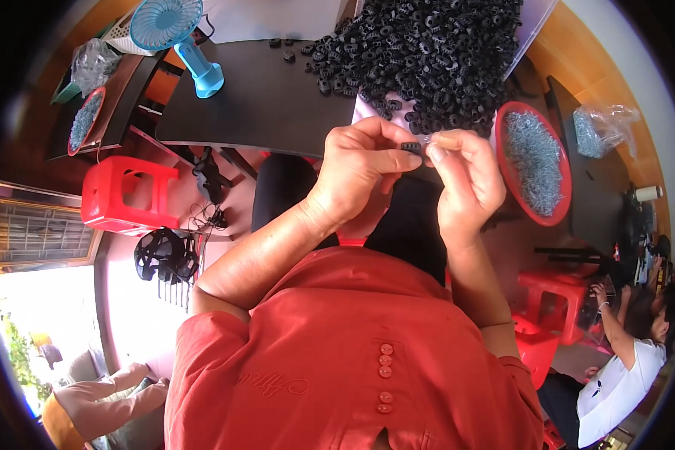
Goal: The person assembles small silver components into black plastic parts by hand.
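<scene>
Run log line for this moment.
left hand: pinching small black part | right hand: fingertips close beside it, grip unclear | ahead: pile of black parts | at right: red basin of blue-grey pieces

A: so what's the room like?
B: pinkish floor (pixel 236 210), dark table (pixel 255 86) up front, more dark tables off left and right. red plastic stool (pixel 101 195) on the left, a couple of red stools (pixel 571 289) on the right.
A: walls? light?
B: pale wall (pixel 637 52) with an orange-brown band (pixel 600 64), wood-framed barred window (pixel 41 234) on the left, super blown-out daylight (pixel 45 300) below it, bit of greenery (pixel 19 352) showing.
</scene>
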Tool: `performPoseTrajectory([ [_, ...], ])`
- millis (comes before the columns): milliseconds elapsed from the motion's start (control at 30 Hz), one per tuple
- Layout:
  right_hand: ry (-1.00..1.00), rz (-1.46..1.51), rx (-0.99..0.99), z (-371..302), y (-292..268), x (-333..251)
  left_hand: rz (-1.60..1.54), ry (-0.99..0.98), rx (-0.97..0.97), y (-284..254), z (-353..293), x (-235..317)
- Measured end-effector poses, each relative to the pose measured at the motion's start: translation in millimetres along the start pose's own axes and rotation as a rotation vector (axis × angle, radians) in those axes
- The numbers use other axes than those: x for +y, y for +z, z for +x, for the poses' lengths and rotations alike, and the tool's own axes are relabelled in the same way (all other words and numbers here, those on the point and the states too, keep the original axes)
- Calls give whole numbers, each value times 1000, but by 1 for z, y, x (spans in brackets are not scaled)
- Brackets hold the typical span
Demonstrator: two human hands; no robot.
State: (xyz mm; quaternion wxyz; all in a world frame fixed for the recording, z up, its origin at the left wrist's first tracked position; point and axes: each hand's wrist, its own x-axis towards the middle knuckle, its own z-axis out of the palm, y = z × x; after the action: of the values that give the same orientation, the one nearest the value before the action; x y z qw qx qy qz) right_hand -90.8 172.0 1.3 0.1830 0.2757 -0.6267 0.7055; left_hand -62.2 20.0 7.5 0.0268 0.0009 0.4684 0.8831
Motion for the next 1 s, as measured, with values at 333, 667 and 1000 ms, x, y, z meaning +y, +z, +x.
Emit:
performPoseTrajectory([
  [333,-86,-178,-85,-8,-3,10,340,64,63,0,-4,-4],
  [667,268,64,-84,-6,-17,1,121,3,85,1,-7,-7],
  [1000,558,-15,-418,28,-22,-23,454,108,-74,-7,-15,-7],
])
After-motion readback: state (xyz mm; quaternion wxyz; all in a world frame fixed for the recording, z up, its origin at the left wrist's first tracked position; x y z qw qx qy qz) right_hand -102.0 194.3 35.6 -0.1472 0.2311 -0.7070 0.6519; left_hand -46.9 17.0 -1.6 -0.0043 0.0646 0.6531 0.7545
